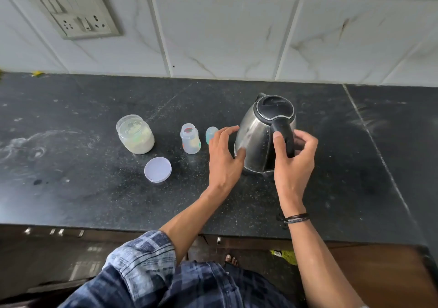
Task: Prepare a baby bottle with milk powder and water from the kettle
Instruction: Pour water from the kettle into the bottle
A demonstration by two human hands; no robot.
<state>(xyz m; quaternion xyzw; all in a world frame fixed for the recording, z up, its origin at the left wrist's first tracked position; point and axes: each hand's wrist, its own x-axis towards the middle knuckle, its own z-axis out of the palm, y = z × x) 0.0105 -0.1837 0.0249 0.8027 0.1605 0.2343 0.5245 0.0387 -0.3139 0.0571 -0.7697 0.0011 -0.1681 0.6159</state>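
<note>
A steel kettle (254, 130) with a black lid and black handle stands on the dark counter (94, 201), right of centre. My right hand (294, 165) curls round the kettle's handle, thumb on its left side and fingers on its right. My left hand (222, 158) rests with spread fingers against the kettle's left side. The small clear baby bottle (190, 142) stands uncapped just left of that hand. Its teal cap (211, 133) stands beside it, partly hidden by my fingers. Further left is the open jar of milk powder (135, 135), with its white lid (157, 169) lying in front.
A tiled wall runs along the back of the counter, with a switch and socket panel (73, 11) at the upper left. The counter's front edge lies close to my body, with drawer handles (54, 231) below it.
</note>
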